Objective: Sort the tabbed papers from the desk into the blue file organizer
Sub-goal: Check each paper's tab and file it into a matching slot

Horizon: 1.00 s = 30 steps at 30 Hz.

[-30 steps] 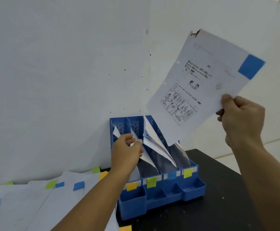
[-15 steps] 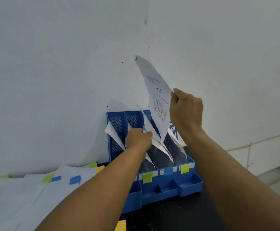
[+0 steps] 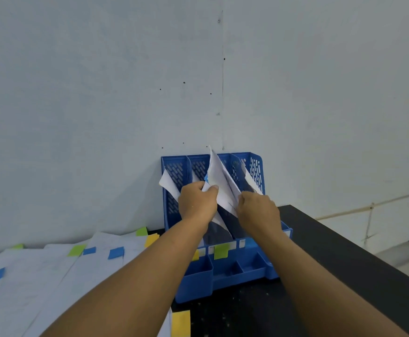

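Now, in the head view, both hands are working at the organizer (image 3: 254, 268), which is standing at the back edge of the desk (image 3: 332, 251), against the wall (image 3: 101, 93). The right hand (image 3: 257, 210) is gripping the lower edge of a sheet (image 3: 219, 176) and is guiding it down into one of the middle slots; the sheet is standing nearly upright, tilted to the left, with its top corner above the organizer's rim. The left hand (image 3: 197, 203) is curled on the papers already filed in the slot beside it, thumb on top, and seems to be holding them aside to keep a gap. I cannot tell exactly which slot the sheet is entering, because the hands are covering the dividers.

More tabbed papers (image 3: 52, 268) are lying along the left part of the desk, with blue, green and yellow tabs, so I judge that much sorting is not yet done. Colored labels (image 3: 220, 250) are sticking on the organizer's front.

What could go wrong: the sheet is thin and bending, so its lower edge may catch on a divider or on the filed papers and crumple. If the left hand is letting go too early, the gap may close and the sheet may slide into the wrong slot. Pushing hard may also shift the light organizer.
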Each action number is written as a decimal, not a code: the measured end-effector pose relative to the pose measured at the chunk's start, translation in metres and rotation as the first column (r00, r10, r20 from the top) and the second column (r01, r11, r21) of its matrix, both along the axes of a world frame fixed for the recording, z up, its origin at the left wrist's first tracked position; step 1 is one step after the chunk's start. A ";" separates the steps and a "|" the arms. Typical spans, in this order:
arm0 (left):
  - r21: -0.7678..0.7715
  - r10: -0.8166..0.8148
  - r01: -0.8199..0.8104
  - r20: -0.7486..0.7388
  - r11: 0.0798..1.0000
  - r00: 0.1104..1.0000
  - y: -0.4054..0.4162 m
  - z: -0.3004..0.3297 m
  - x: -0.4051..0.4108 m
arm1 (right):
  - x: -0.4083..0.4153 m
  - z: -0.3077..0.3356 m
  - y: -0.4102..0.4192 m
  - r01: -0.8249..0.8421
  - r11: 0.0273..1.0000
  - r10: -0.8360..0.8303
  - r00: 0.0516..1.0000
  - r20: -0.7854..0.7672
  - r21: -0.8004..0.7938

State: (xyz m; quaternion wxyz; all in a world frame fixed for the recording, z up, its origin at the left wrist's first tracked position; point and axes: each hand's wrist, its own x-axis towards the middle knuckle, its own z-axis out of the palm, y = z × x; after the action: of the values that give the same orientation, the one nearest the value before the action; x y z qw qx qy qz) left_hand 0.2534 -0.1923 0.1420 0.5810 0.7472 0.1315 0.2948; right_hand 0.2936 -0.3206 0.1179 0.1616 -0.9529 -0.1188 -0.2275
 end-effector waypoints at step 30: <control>0.446 0.293 -0.159 -0.249 0.881 0.923 0.161 -0.130 -0.206 | -0.156 -0.101 0.138 -0.454 0.846 0.512 0.838 -0.189 0.280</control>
State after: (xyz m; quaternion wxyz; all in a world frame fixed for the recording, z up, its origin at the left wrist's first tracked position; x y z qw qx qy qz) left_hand 0.0479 -0.0312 0.0117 0.3409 0.8699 0.2420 0.2618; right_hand 0.1380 -0.1823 0.0170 0.3340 -0.8883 -0.3083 -0.0658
